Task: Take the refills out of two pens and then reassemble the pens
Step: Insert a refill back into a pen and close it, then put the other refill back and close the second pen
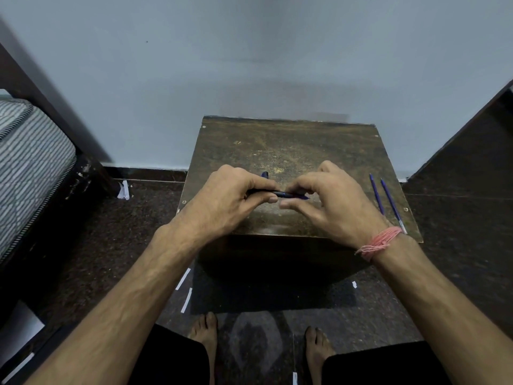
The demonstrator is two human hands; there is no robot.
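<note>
A dark blue pen (286,194) lies level between my two hands, just above the small wooden table (291,145). My left hand (230,198) grips its barrel end. Thumb and fingers of my right hand (330,201) pinch the tip end. A second dark blue pen (265,175) peeks out behind my left hand, mostly hidden. Two thin blue refills, the left refill (377,194) and the right refill (392,204), lie side by side on the table's right edge, apart from both hands.
The table stands against a pale wall. A striped mattress on a dark bed frame (30,162) is at the left, a dark cabinet (472,151) at the right. Paper scraps (186,298) lie on the dark floor near my bare feet.
</note>
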